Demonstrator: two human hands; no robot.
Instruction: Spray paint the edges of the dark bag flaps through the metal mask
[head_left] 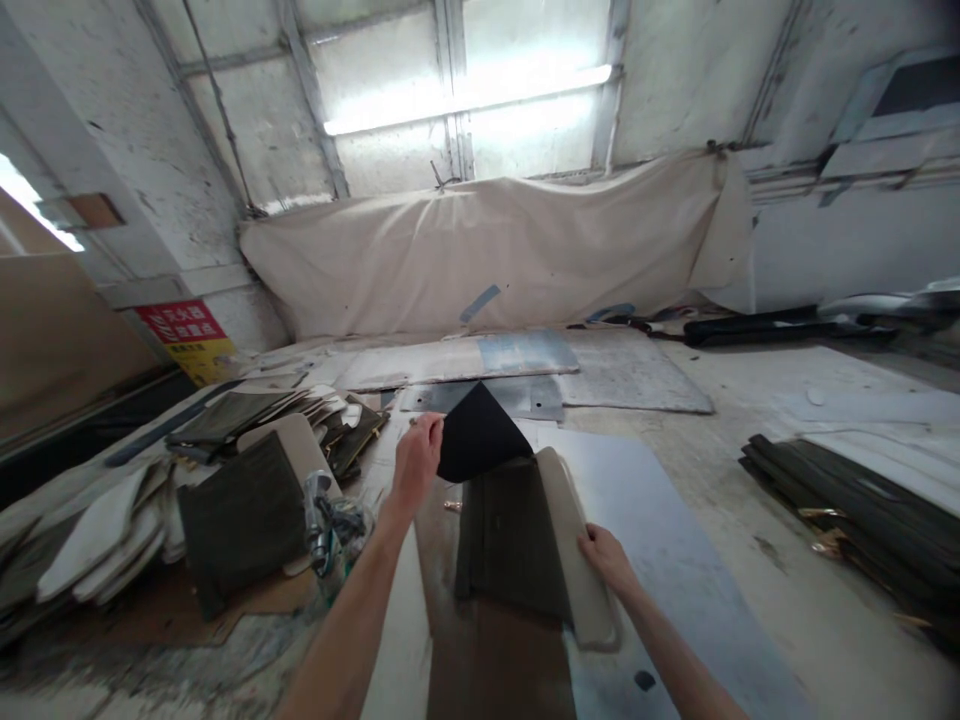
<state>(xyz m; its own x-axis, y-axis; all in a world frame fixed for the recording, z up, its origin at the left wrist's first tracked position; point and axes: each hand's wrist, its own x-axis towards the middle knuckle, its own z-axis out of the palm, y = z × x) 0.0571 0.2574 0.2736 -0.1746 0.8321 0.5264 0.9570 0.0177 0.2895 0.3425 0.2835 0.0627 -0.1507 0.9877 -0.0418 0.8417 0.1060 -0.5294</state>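
My left hand [420, 455] pinches the left corner of a thin black sheet [480, 435], which is lifted with one corner pointing up. Below the sheet lies a dark olive flat piece [514, 540], perhaps leather or fabric, with a small gold metal fitting [453, 507] beside its left edge. Along its right side is a beige rounded panel [574, 550]. The fingers of my right hand [606, 555] are closed on this panel's right edge, the thumb on top. Whether the panel and the olive piece are joined cannot be made out.
A spray gun [319, 525] stands to the left, near another olive piece [244, 515] and a pile of white panels [112, 535]. On the right lies a stack of dark olive pieces [862, 510] with gold fittings. A cloth [495, 250] hangs across the back.
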